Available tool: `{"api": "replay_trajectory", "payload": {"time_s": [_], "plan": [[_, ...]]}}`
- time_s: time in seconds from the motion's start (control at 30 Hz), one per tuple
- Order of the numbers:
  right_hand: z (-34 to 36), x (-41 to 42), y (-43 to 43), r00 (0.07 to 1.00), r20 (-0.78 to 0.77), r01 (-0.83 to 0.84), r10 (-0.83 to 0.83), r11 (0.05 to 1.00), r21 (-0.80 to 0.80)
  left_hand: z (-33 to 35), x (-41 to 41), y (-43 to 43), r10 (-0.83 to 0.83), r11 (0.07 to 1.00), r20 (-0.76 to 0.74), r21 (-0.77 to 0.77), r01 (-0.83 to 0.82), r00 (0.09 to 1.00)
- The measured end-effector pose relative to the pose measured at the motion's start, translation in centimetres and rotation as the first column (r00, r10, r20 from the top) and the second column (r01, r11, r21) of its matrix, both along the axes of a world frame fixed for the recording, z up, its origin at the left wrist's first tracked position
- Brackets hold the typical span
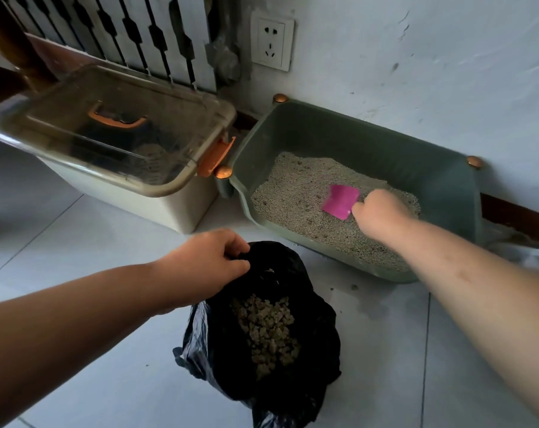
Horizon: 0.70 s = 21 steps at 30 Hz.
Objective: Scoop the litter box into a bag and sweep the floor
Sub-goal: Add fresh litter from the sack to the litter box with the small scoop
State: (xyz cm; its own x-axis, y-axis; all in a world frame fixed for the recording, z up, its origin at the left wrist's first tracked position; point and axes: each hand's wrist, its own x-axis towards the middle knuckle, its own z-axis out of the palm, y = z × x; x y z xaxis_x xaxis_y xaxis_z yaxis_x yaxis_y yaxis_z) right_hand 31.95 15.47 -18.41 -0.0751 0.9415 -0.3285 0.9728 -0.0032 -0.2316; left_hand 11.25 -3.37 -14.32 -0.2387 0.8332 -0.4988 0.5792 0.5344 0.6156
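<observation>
A green litter box (330,134) stands against the wall, filled with pale grey litter (296,193). My right hand (382,214) reaches into it and grips a pink scoop (340,200), whose blade rests on the litter; the handle is hidden in my fist. On the floor in front sits a black plastic bag (311,335), open at the top, with clumped litter (268,332) inside. My left hand (209,261) pinches the bag's rim at its upper left and holds it open.
A beige storage bin (157,208) with a clear lid and orange latches stands left of the litter box. A wall socket (272,41) is above. A few litter grains (353,287) lie on the white tiled floor by the box's front edge.
</observation>
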Motion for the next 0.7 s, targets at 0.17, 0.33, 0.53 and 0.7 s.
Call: {"api": "replay_trajectory", "payload": {"time_s": [0.17, 0.33, 0.53, 0.7], "plan": [[-0.9, 0.5, -2.2, 0.978, -0.074, -0.199, 0.196, 0.98, -0.031, 0.2, 0.7, 0.1, -0.028, 1.0, -0.002, 0.001, 0.028, 1.0], [0.2, 1.7, -2.8, 0.955, 0.081, -0.285, 0.287, 0.958, -0.035, 0.7, 1.5, -0.1, -0.038, 0.999, 0.002, 0.015, 0.038, 0.999], [3.2, 5.3, -2.1, 0.919, 0.308, -0.234, 0.247, 0.969, -0.079, 1.1, 2.2, -0.6, -0.072, 0.997, -0.042, 0.007, 0.073, 0.996], [3.0, 6.9, -3.8, 0.887, 0.278, -0.359, 0.369, 0.929, -0.089, 1.6, 3.4, -0.6, -0.091, 0.995, -0.055, 0.021, 0.092, 0.994]]}}
